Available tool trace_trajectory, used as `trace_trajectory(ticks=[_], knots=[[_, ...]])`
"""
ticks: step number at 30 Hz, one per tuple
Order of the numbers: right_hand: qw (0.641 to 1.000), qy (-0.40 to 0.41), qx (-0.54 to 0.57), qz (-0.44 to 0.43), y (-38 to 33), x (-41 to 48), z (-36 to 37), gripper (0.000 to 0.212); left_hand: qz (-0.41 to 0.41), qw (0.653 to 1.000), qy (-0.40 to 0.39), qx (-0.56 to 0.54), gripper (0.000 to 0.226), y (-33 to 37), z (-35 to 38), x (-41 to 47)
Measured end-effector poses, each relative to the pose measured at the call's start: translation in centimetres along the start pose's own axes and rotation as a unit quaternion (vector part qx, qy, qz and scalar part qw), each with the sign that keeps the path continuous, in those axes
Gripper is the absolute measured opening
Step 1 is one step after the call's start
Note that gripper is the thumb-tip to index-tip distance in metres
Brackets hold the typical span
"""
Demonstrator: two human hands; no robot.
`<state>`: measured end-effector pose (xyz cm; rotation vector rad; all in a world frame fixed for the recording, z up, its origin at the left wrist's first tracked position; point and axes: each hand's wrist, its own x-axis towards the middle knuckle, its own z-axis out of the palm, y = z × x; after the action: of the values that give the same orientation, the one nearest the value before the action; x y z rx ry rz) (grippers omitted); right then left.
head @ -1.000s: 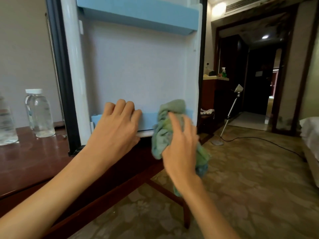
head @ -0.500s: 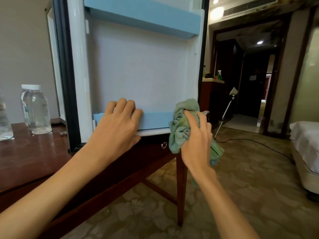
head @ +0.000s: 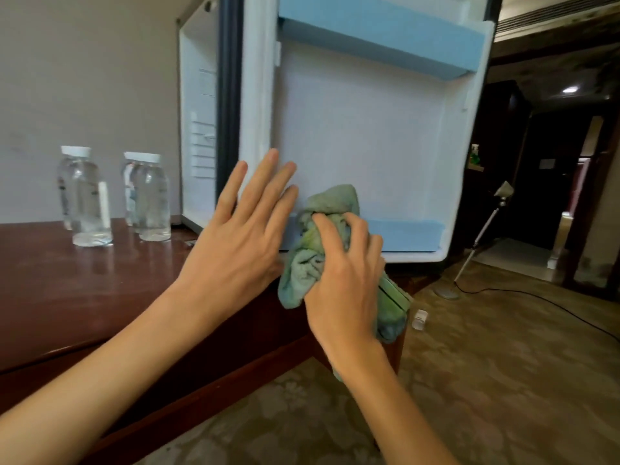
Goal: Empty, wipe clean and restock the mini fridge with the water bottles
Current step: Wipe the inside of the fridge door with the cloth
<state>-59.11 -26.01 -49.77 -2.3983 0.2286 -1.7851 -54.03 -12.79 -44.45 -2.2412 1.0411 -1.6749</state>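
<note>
The right hand [head: 342,273] grips the green cloth [head: 332,203] at the door shelf [head: 406,229]; the left hand [head: 235,243] is spread, holding nothing. The water bottles [head: 87,196] stand on the table [head: 50,280]. Unheld, the fridge door [head: 362,135] may swing away under wiping

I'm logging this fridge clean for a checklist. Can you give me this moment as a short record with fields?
stage: wiping, bottles not yet restocked
door: open, inner side facing the camera
left hand: fingers straight, in front of the door's hinge side; contact unclear
right hand: grips cloth at the lower shelf
bottles: upright on desk, left of the door
</note>
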Motion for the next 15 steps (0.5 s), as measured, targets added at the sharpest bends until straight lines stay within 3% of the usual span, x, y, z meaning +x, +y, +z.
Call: trace_trajectory(ticks=[3, 9, 12, 15], knots=[[0.999, -0.018, 0.011, -0.043, -2.7, 0.3, 0.7, 0.066, 0.001, 1.000, 0.027, -0.012, 0.054, -1.1, 0.2, -0.4], [0.992, -0.076, -0.041, -0.095, 0.0, 1.6, -1.2, 0.062, 0.027, 0.997, 0.039, -0.056, 0.062, -1.1, 0.7, 0.5], [0.990, -0.086, -0.095, -0.060, 3.0, 2.7, -3.1, 0.073, 0.043, 0.993, 0.016, -0.108, 0.081, 1.1, 1.2, 1.8], [0.979, -0.098, -0.181, -0.012, 6.0, 4.5, -5.7, 0.079, 0.075, 0.985, 0.042, -0.152, 0.068, 5.0, 1.5, 4.8]])
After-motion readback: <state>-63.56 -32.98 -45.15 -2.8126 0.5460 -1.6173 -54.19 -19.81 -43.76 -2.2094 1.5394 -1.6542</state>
